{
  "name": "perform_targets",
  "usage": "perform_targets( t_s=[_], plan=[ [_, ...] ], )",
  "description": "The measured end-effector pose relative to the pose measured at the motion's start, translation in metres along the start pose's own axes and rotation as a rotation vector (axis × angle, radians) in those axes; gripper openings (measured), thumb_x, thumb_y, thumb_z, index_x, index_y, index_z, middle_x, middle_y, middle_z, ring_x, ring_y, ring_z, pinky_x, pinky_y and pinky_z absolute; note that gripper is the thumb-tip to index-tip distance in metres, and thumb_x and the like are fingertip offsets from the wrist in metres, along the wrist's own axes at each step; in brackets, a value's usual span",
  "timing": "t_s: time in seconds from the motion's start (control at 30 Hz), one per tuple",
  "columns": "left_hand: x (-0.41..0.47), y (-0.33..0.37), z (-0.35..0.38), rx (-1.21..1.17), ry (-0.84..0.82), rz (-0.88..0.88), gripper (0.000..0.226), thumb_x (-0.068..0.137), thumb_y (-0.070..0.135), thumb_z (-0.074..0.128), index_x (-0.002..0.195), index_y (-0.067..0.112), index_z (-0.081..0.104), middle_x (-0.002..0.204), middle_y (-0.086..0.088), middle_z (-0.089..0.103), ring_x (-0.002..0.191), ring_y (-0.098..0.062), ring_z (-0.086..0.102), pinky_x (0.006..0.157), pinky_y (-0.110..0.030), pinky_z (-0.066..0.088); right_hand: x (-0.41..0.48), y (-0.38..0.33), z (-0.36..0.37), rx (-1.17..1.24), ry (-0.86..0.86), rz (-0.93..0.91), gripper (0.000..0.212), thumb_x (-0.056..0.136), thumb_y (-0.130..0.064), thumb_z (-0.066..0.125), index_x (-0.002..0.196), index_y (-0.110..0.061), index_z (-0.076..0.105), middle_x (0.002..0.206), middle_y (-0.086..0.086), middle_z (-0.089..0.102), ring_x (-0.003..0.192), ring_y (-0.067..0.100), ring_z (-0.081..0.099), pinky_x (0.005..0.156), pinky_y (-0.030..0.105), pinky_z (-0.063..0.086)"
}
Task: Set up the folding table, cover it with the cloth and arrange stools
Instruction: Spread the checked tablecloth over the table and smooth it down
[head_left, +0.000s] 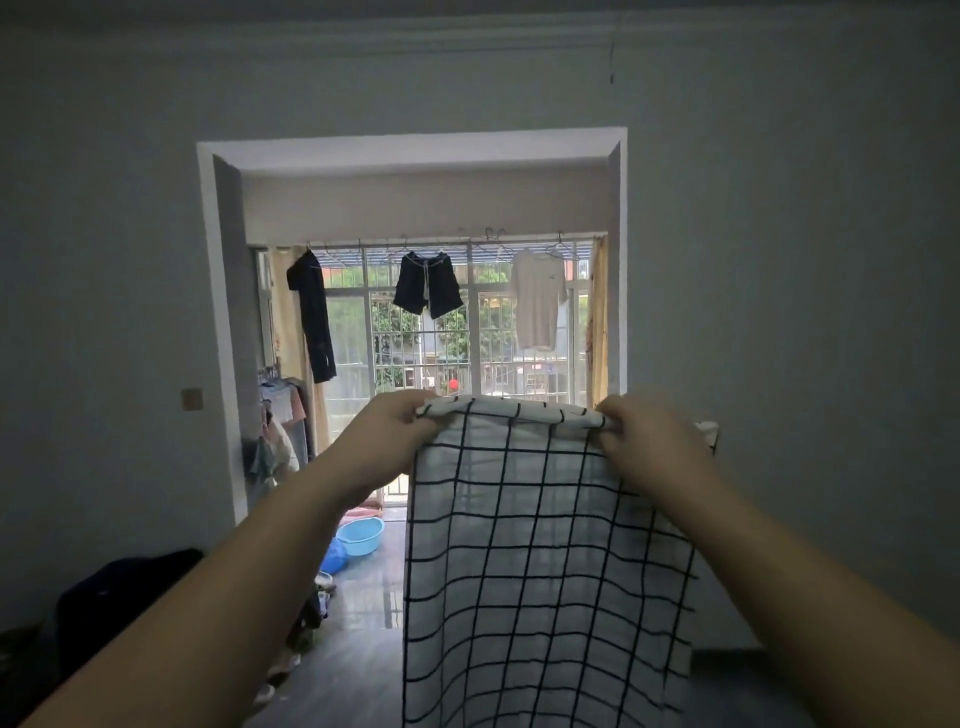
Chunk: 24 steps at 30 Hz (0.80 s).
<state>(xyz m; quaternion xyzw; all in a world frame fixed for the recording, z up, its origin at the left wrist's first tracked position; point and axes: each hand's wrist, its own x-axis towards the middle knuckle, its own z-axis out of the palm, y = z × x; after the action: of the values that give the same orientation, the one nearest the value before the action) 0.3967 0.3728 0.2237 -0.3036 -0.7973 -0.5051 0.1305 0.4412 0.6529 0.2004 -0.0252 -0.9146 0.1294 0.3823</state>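
1. Forearms first: my feed shows the bare left forearm (234, 597) and bare right forearm (779, 571) rising from the bottom corners of the head view and converging on the cloth's top edge.
2. White fabric cloth with a black grid pattern (545, 571): held up in the air, centre-right, hanging down past the bottom of the frame. Its top edge is bunched and rolled between the two hands.
3. Left hand (395, 431): fingers curled over the cloth's upper left corner, pinching it.
4. Right hand (644, 441): fingers curled round the bunched upper right edge, gripping it. A scrap of cloth shows just beyond this hand, to the right.
5. Behind the cloth I see a white-framed doorway (218, 322) opening onto a balcony with a barred window (415, 353).
6. On the rail above the window hang a long dark garment (314, 317), dark drawstring shorts (427, 291) and a pale T-shirt (537, 301), well apart from one another.
7. Light blue plastic basin (360, 536) on the floor near the doorway, left of the cloth.
8. Beige wall switch (191, 399) left of the doorway; dark heap (124, 597) at lower left, which I cannot identify.
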Motion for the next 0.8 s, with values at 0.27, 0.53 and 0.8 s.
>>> perform_targets(
  t_s=[0.27, 0.53, 0.8],
  plan=[
    [-0.030, 0.000, -0.016, -0.224, -0.149, -0.017, 0.017, 0.098, 0.006, 0.054, 0.102, 0.011, 0.070, 0.086, 0.000, 0.076, 0.084, -0.016, 0.072, 0.070, -0.025, 0.058, -0.008, -0.022, 0.027, 0.014, 0.204, -0.121, 0.017, 0.090, -0.012, 0.055, 0.091, -0.022, 0.069, 0.083, -0.003, 0.064, 0.075, 0.023, 0.057, 0.070, 0.041, 0.049],
    [-0.027, -0.020, -0.036, -0.164, -0.183, 0.021, 0.024, 0.102, 0.018, 0.052, 0.122, 0.024, 0.064, 0.109, -0.003, 0.072, 0.098, -0.025, 0.071, 0.093, -0.054, 0.054, -0.008, -0.041, 0.038, 0.290, 0.184, -0.177, 0.025, 0.086, -0.004, 0.058, 0.091, -0.023, 0.073, 0.084, -0.010, 0.067, 0.081, 0.015, 0.056, 0.072, 0.032, 0.040],
    [-0.023, -0.030, 0.012, 0.270, -0.131, 0.426, 0.059, 0.091, 0.012, 0.068, 0.127, 0.053, 0.046, 0.112, 0.022, 0.049, 0.094, -0.007, 0.063, 0.084, -0.028, 0.054, -0.031, -0.074, 0.050, 0.599, 0.060, -0.130, 0.030, 0.091, -0.012, 0.064, 0.090, -0.037, 0.049, 0.093, -0.016, 0.063, 0.090, -0.004, 0.058, 0.068, 0.008, 0.042]
  ],
)
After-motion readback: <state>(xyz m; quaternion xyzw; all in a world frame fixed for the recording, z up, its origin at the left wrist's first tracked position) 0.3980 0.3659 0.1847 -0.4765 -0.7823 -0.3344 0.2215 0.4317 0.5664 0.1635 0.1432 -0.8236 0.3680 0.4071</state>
